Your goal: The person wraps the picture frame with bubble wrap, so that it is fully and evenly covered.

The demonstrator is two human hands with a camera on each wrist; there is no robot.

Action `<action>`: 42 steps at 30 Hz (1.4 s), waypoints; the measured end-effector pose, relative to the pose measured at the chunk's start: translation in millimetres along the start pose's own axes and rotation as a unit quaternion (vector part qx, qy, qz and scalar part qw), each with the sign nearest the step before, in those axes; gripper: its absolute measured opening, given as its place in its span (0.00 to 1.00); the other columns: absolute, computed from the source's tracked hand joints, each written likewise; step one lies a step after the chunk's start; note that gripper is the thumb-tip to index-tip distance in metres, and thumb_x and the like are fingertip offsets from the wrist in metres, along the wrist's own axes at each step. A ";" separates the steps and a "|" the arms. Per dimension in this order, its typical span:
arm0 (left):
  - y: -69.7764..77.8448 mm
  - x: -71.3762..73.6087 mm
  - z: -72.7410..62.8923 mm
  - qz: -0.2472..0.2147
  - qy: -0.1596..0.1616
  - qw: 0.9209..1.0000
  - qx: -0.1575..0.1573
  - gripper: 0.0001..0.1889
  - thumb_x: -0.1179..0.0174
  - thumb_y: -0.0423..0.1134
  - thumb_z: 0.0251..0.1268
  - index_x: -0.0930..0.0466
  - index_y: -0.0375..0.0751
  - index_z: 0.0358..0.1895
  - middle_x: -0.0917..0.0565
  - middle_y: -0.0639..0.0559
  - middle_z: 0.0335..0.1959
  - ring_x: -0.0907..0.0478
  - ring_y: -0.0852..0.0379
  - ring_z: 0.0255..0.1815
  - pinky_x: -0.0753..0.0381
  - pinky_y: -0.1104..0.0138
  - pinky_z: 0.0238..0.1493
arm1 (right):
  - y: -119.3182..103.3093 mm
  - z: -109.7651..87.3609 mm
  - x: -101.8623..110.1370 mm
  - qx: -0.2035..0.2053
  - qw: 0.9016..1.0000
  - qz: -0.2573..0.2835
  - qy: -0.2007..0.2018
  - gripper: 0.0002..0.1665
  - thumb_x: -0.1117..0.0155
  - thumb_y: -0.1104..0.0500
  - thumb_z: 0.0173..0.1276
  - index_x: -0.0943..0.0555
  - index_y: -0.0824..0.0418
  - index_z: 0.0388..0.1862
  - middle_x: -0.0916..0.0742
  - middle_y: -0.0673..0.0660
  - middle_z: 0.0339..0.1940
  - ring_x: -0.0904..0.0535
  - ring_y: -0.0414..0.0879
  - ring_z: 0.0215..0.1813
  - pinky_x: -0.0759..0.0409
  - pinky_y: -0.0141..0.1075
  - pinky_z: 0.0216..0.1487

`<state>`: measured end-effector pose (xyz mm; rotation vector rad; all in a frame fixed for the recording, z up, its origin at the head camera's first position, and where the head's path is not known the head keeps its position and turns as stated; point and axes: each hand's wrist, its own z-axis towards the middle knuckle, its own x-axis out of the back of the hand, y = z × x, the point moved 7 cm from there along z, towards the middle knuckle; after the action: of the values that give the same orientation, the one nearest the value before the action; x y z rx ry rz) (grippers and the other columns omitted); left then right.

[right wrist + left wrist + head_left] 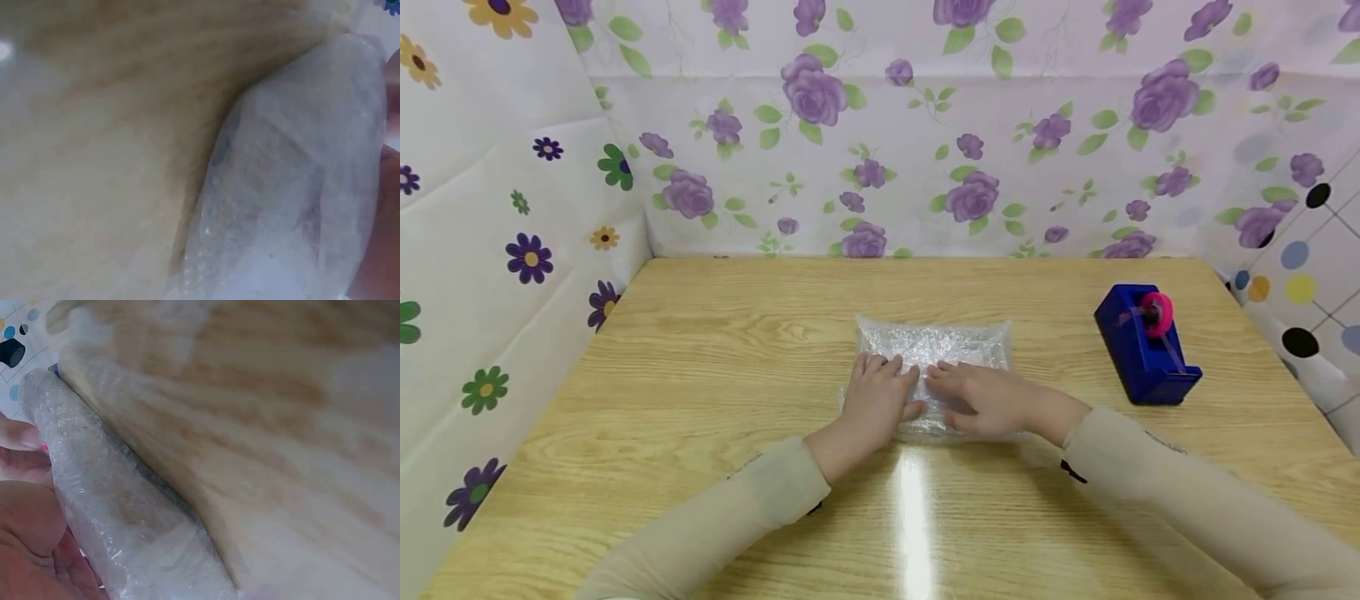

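Note:
A bubble-wrap package point(936, 337) lies flat near the middle of the wooden table, clear and shiny, its contents hidden. On its left part rests my left hand point(878, 396), fingers spread and pointing away from me. My right hand point(981, 398) lies over the right part, fingers reaching toward the centre, thumb lower on the wrap. In the left wrist view the wrapped edge point(119, 500) stands beside the palm, slightly thick above the table. The right wrist view shows the creased near side point(281, 181) with part of the hand at the frame's edge.
A blue tape dispenser point(1138, 358) with a pink-cored tape roll point(1157, 314) stands on the right of the wooden table point(737, 333). Floral cloth point(880, 167) hangs behind the table, and another flowered sheet point(512, 317) covers the left side.

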<state>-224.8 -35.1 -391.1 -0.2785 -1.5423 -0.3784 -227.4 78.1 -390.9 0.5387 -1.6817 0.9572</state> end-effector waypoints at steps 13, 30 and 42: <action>-51.7 10.6 11.1 -0.150 -0.106 0.980 -0.070 0.42 0.32 0.59 0.49 0.33 0.49 0.69 0.46 0.37 0.75 0.57 0.35 0.76 0.63 0.41 0.74 | -8.6 2.3 -3.8 0.028 0.997 -0.075 0.017 0.43 0.39 0.42 0.65 0.35 0.69 0.69 0.34 0.67 0.71 0.38 0.63 0.71 0.36 0.52 0.70; -76.6 2.9 8.9 -0.135 -0.113 0.981 -0.078 0.50 0.37 0.59 0.54 0.50 0.40 0.75 0.53 0.36 0.76 0.60 0.37 0.77 0.62 0.45 0.75 | -7.6 -3.6 -5.8 0.016 0.997 -0.068 0.018 0.42 0.39 0.43 0.65 0.34 0.69 0.68 0.34 0.66 0.71 0.38 0.62 0.72 0.37 0.52 0.71; -53.8 2.0 -11.3 -0.121 -0.075 0.977 -0.159 0.29 0.53 0.48 0.73 0.40 0.37 0.71 0.46 0.37 0.74 0.55 0.38 0.76 0.54 0.47 0.75 | -7.3 -0.5 -3.1 0.016 0.999 -0.049 0.001 0.40 0.38 0.45 0.65 0.33 0.69 0.68 0.33 0.66 0.71 0.39 0.62 0.72 0.37 0.54 0.70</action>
<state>-236.4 -88.8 -392.5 -0.3748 -1.6671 -0.8152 -220.7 74.0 -391.4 0.6348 -1.6263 0.9144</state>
